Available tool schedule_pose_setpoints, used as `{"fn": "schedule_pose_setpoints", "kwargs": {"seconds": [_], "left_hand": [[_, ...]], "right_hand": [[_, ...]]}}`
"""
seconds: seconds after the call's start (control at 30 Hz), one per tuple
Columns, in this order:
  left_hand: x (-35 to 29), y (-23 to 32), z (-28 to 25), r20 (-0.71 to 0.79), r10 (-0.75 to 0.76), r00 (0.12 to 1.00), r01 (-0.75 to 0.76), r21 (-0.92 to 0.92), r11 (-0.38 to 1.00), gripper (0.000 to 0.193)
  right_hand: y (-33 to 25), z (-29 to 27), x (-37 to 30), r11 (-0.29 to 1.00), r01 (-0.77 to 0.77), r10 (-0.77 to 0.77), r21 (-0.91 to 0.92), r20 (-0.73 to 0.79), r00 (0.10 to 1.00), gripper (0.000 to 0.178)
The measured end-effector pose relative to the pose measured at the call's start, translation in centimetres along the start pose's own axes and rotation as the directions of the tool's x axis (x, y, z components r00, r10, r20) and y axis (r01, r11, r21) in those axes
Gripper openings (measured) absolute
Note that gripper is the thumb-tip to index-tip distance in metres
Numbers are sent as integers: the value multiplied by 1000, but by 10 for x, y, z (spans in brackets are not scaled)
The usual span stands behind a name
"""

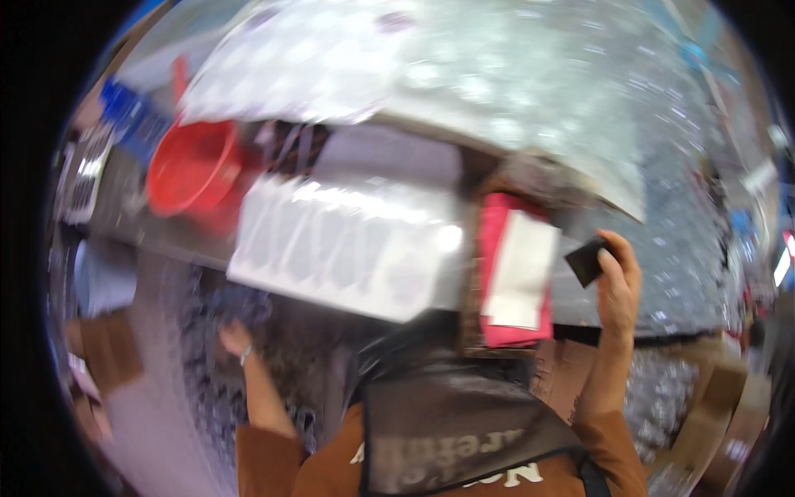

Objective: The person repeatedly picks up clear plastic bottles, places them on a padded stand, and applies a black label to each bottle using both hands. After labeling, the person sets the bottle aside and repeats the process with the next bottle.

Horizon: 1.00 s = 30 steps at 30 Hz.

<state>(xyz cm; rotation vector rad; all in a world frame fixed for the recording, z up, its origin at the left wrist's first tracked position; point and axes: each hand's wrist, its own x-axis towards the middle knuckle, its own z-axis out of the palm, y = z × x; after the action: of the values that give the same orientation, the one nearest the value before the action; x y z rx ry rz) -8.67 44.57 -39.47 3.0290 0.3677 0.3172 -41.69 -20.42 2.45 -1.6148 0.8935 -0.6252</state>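
My right hand [618, 282], raised at the right, pinches a small flat black square piece [586, 262] between thumb and fingers. What the piece is, I cannot make out. Low on the left, my left hand [236, 338] reaches over a heap of clear plastic pieces [211, 373]. Its fingers are blurred, and whether they hold anything does not show. Between my hands, a white sheet with rows of pale shapes [339, 248] lies under a shiny clear cover on the table. Left of the black piece is a narrow box holding red material [495, 248] and a folded white paper [523, 269].
A red bucket [192, 170] stands at the left, beside a blue plastic object [137, 116]. Large sheets of clear bubbled plastic [530, 74] cover the far side. Cardboard boxes [720, 398] stand at the lower right, another cardboard box [110, 352] at the left.
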Motion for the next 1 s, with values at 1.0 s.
{"fn": "schedule_pose_setpoints", "kwargs": {"seconds": [1.0], "left_hand": [[-230,495,-444,-245,963,117,31,-968,-250,101]], "right_hand": [[-151,-45,49,715,601,-573,-358,193,796,35]]}}
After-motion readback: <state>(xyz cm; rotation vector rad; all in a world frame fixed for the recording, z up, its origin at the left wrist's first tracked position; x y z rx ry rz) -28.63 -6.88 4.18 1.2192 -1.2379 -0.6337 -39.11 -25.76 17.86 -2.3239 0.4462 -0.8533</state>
